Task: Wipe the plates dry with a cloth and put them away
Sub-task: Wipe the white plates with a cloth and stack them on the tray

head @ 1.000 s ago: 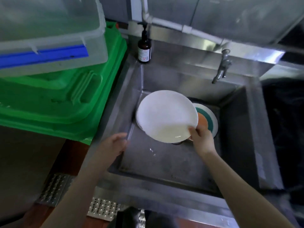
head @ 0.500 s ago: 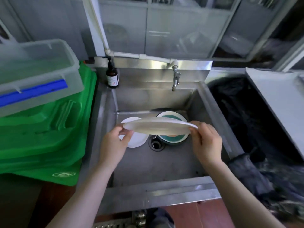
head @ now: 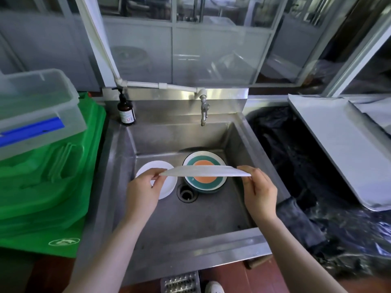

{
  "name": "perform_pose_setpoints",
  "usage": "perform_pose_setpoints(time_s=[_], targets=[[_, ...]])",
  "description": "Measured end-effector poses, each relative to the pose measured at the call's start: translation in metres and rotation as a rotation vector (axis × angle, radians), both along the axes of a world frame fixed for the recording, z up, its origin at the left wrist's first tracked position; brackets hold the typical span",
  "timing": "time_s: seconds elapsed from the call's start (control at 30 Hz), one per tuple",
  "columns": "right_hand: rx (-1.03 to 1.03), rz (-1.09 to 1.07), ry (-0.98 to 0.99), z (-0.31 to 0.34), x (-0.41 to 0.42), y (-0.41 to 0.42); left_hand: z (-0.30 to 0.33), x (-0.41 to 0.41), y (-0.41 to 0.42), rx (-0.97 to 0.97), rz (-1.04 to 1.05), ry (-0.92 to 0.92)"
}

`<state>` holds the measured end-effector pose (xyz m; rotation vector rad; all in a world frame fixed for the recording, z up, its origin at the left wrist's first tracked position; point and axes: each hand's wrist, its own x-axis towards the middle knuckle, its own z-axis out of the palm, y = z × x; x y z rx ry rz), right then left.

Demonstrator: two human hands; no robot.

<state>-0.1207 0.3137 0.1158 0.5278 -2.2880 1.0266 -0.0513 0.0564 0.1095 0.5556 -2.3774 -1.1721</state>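
Note:
I hold a white plate (head: pixel 203 171) level above the steel sink (head: pixel 239 132), seen almost edge-on. My left hand (head: pixel 143 192) pinches its left rim and my right hand (head: pixel 259 192) pinches its right rim. Below it on the sink floor lie a small white plate (head: pixel 166 188) at the left and a plate with teal and orange rings (head: pixel 206 180) at the right, partly hidden by the held plate. A dark cloth (head: pixel 296 220) hangs over the sink's right edge.
A tap (head: pixel 204 111) stands over the back of the sink, a brown pump bottle (head: pixel 126 111) at its back left corner. The drain (head: pixel 187 193) lies mid-sink. Green crates (head: pixel 42 187) with a clear lidded box (head: pixel 38 111) stand left. A grey tray (head: pixel 338 149) over black plastic is at the right.
My left hand came up from the sink's edge and took the plate's left rim. The plate went from tilted, face up, to level between both hands. My view rose.

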Motion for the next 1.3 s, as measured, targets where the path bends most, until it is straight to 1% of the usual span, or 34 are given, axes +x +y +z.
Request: perform_pose_setpoints(time_s=[0.23, 0.4, 0.6, 0.7, 0.8, 0.87, 0.9, 1.0, 1.03, 1.07, 1.17, 1.23, 1.3], targets=[[-0.023, 0.125, 0.024, -0.002, -0.037, 0.054, 0.001, -0.021, 0.049, 0.05, 0.022, -0.002], [-0.079, 0.157, -0.063, -0.013, -0.064, 0.095, 0.006, -0.036, 0.089, 0.04, 0.028, -0.04], [-0.082, 0.184, -0.095, -0.026, -0.086, 0.13, 0.009, -0.045, 0.131, 0.004, 0.075, -0.074], [-0.098, 0.21, -0.16, -0.026, -0.09, 0.142, 0.008, -0.049, 0.144, 0.025, 0.082, -0.078], [-0.159, 0.223, -0.346, -0.024, -0.099, 0.15, 0.008, -0.055, 0.154, 0.059, 0.112, -0.072], [-0.232, 0.257, -0.531, -0.025, -0.104, 0.154, 0.013, -0.057, 0.162, 0.164, 0.117, -0.061], [-0.282, 0.286, -0.613, -0.025, -0.106, 0.157, 0.015, -0.058, 0.166, 0.267, 0.104, -0.05], [-0.431, 0.362, -0.778, -0.023, -0.107, 0.165, 0.023, -0.058, 0.175, 0.766, -0.022, -0.027], [-0.46, 0.371, -0.815, -0.021, -0.107, 0.167, 0.025, -0.056, 0.177, 0.897, -0.083, -0.039], [-0.482, 0.375, -0.849, -0.02, -0.107, 0.169, 0.026, -0.055, 0.179, 0.964, -0.147, -0.059], [-0.554, 0.385, -0.927, -0.015, -0.105, 0.17, 0.024, -0.052, 0.183, 0.949, -0.316, -0.106], [-0.611, 0.385, -0.944, -0.012, -0.103, 0.17, 0.021, -0.052, 0.185, 0.909, -0.349, -0.101], [-0.659, 0.39, -0.943, -0.007, -0.103, 0.169, 0.023, -0.054, 0.188, 0.83, -0.334, -0.084]])
